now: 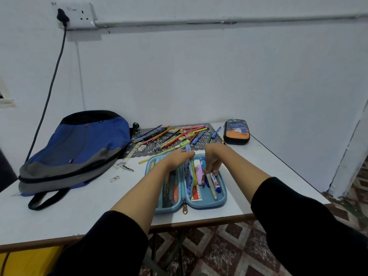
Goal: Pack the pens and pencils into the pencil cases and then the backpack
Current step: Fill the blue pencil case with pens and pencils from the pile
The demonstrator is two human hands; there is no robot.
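A light blue pencil case lies open near the table's front edge, holding markers, pens, a ruler and a pink eraser. My left hand grips the case's middle divider flap at its far end. My right hand curls down over the right half, fingers pinching the top of a pen among those in the case. Behind the case, loose pens and pencils are scattered on a dark patterned mat. A second, black and orange pencil case lies zipped at the back right. The blue and grey backpack lies on the left.
A white wall stands right behind the table, with a socket and a dark cable hanging down to the backpack's left. Small scraps and a ruler lie between backpack and case. The table's front edge is close to me; tiled floor shows below.
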